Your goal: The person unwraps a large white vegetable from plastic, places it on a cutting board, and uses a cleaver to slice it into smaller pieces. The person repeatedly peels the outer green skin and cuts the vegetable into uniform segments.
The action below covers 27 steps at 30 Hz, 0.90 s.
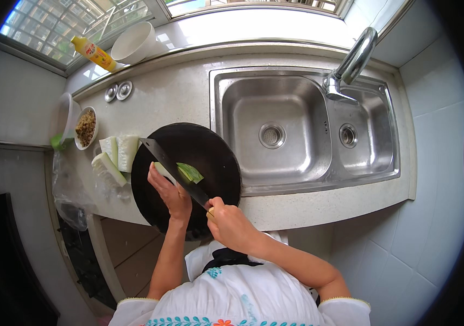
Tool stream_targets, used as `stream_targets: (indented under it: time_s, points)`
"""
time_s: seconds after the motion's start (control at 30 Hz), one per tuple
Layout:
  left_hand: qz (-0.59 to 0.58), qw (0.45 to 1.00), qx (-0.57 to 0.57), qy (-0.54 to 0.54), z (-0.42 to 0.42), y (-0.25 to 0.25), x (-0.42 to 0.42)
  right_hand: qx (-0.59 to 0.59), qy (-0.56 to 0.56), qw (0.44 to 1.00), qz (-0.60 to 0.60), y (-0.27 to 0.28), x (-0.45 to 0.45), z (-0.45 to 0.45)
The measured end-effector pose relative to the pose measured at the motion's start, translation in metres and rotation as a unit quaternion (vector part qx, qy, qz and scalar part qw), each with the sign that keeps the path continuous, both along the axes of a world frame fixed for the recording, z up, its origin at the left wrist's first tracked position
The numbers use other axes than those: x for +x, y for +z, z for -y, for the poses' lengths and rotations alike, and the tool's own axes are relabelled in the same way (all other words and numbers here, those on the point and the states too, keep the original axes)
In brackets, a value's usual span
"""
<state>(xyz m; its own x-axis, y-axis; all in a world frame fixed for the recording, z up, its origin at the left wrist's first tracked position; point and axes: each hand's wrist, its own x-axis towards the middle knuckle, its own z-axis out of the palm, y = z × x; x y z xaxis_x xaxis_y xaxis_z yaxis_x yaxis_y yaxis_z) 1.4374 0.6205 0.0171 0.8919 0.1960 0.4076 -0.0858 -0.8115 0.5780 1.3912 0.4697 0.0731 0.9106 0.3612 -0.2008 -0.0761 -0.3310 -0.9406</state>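
My right hand (230, 222) grips the pale handle of a cleaver (167, 161), whose long blade slants up and left over a dark round chopping board (215, 155). My left hand (173, 197) holds a pale piece of gourd (163, 170) on the blade's left side, partly hidden by the fingers and blade. Strips of green rind (190, 172) lie on the board just right of the blade. Left of the board are several thick gourd pieces (127, 153) with white flesh and green rind. Whether the blade touches the held piece, I cannot tell.
A two-basin steel sink (236, 190) with a chrome faucet (344, 81) adjoins the board's right. At left stand a white bowl of brown crumbly food (85, 127), a clear container (64, 116) and a plastic bag (67, 187). A yellow bottle (95, 55) and white bowl (134, 42) occupy the sill.
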Motion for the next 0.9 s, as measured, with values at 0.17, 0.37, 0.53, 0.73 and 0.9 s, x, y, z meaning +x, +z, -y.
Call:
stream_targets:
  time_s: [0.17,0.37,0.53,0.73,0.9]
  points:
    - [-0.020,1.000,-0.015,0.010,0.005,0.005,-0.001,-0.005,0.004,1.000,0.009,-0.007,0.011,-0.007]
    - [-0.006,1.000,0.009,-0.006,-0.004,0.000,0.000,-0.024,0.013,1.000,-0.012,0.000,-0.006,0.004]
    - [-0.001,1.000,-0.022,0.015,0.005,0.004,-0.001,0.000,0.004,1.000,0.022,-0.015,0.013,-0.006]
    - [-0.025,0.999,-0.023,0.022,0.003,0.005,0.000,-0.006,-0.003,1.000,0.004,-0.021,-0.005,-0.002]
    - [-0.006,1.000,-0.015,0.022,0.007,0.007,-0.001,-0.017,-0.005,1.000,0.003,-0.022,0.006,-0.005]
